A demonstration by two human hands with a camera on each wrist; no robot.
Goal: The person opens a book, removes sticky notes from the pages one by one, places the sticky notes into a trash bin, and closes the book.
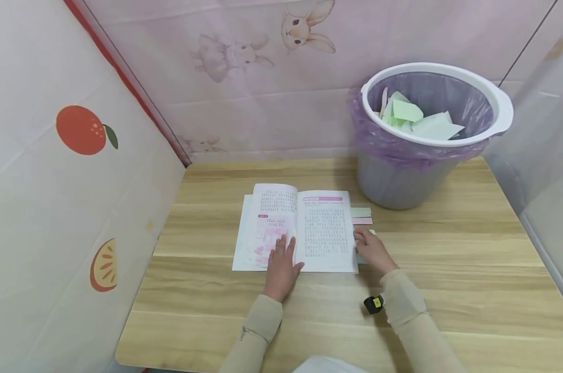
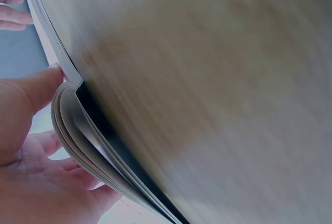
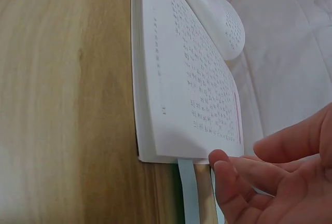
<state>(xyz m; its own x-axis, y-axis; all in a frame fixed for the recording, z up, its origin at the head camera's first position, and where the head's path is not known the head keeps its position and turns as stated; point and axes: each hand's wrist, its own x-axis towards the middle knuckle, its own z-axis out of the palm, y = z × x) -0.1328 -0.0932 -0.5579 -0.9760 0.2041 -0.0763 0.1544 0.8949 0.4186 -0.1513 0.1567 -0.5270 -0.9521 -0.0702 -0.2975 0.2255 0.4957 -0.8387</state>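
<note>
A book [image 1: 327,233] lies spread on the wooden table, its right page full of printed text and its left page carrying a pink picture. My left hand [image 1: 280,267] rests on the lower part of the left page, fingers spread towards the picture; the left wrist view shows its thumb by the book's spine and curved pages. At the book's right edge is my right hand [image 1: 374,251], its fingers bent and the thumb apart from them in the right wrist view. Its fingertips lie right at the page edge, beside a pale blue strip [image 3: 189,190] sticking out.
Green and pink paper strips [image 1: 361,220] poke out from the book's upper right side. A grey bin [image 1: 393,178] with a purple liner and crumpled paper stands at the back right. A small black device [image 1: 374,304] sits by the right wrist. Printed cloth walls surround the table [image 1: 449,290].
</note>
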